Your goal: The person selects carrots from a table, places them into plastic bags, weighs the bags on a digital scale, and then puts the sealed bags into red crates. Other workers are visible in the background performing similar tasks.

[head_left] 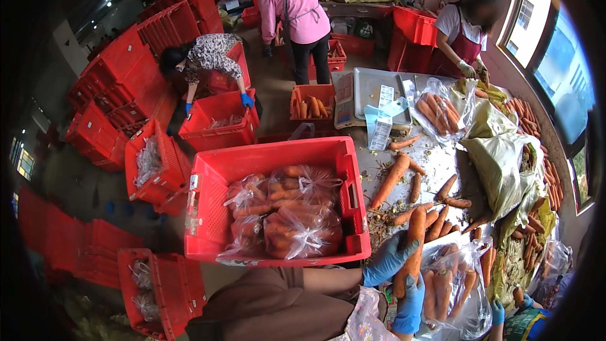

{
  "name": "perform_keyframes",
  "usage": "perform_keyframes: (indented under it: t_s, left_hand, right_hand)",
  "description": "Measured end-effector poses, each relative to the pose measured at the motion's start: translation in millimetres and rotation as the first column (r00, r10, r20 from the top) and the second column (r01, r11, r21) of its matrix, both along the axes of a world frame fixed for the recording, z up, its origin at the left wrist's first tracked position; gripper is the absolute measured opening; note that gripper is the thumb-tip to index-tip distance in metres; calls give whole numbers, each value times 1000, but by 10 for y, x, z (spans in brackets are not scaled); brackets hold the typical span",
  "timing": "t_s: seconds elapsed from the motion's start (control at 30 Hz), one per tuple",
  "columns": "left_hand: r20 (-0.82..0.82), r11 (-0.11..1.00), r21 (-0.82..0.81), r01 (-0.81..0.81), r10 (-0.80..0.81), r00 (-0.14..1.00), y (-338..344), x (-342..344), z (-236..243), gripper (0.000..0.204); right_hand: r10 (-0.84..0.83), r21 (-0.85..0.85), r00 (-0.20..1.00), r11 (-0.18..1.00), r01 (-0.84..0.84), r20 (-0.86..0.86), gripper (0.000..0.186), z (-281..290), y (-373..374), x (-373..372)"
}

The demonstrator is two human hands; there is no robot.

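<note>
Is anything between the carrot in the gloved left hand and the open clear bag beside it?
Nothing visible. The left hand holds the carrot right at the clear bag, and the right hand is below it.

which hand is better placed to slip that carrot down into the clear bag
Left, probably. The left hand already grips the carrot just above the clear bag's mouth, while the right hand sits lower at the bag's edge.

Low in the frame, right of centre, the left hand in a blue glove grips a long carrot over a clear bag of carrots — the right hand, also gloved, holds the bag's edge. A red crate of bagged carrots sits at centre.
</note>
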State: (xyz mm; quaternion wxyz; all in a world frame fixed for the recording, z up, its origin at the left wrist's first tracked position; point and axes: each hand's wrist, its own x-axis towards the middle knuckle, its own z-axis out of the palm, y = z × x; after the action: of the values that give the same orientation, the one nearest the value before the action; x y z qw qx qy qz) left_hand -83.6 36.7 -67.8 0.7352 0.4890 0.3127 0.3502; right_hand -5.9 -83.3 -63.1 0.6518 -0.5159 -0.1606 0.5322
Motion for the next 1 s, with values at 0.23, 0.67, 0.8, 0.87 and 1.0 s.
perform_keyframes:
  t_s: [0.23, 0.67, 0.8, 0.87, 1.0]
  left_hand:
    - [128, 799, 486, -355, 337, 933, 526, 193, -201, 20]
    - [-55, 973, -153, -174, 167, 984, 538, -156, -370, 17]
    - [66, 978, -205, -30, 45, 997, 447, 33, -338, 12]
    - [74, 983, -185, -3, 17, 997, 444, 83, -293, 12]
    - [1, 984, -166, 58, -58, 998, 410, 138, -183, 14]
  right_hand:
    - [48, -158, 992, 987, -29, 115, 60, 67, -169, 15]
    - [-627, 155, 632, 755, 637, 456, 53, 642, -1087, 936]
    - [-238, -55, 266, 640, 766, 934, 45, 540, -1332, 1219]
    - [212, -302, 221, 535, 789, 952, 47, 517, -1458, 1250]
    - [317, -372, 222, 567, 735, 922, 51, 277, -1619, 1202]
